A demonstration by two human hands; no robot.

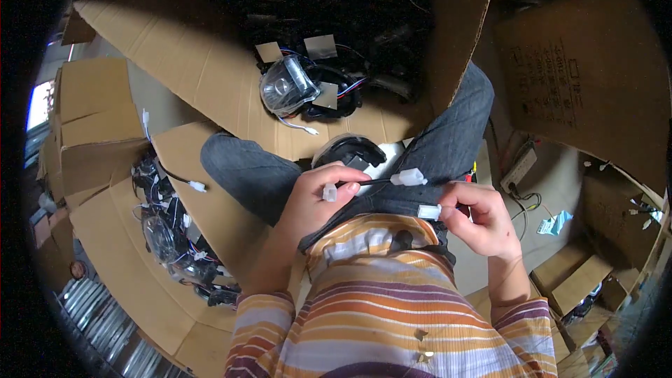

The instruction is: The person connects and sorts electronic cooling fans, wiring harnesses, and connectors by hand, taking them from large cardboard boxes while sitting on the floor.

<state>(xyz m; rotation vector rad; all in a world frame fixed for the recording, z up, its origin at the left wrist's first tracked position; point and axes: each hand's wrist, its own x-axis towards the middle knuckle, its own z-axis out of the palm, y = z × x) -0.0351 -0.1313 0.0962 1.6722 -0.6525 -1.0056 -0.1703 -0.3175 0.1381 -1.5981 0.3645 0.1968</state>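
Over my lap, my left hand [318, 194] is closed in a pinch on a short black cable. One white plug connector [329, 192] of this cable lies by the thumb, and another white plug connector [409, 178] sticks out to the right at its other end. My right hand [483, 217] pinches a separate white plug connector [429, 212] between thumb and fingers, just below and apart from the left cable's end. Whatever wire runs from it is hidden by the hand. A clear-lensed lamp unit [350, 150] sits between my legs, partly covered by my left hand.
Ahead, an open cardboard box [231, 91] holds several lamp units, one with a clear round lens [283, 87]. At left, another carton [112, 238] contains more lamps and wiring. A power strip [519, 168] with cables lies right of my knee, beside a large carton [588, 63].
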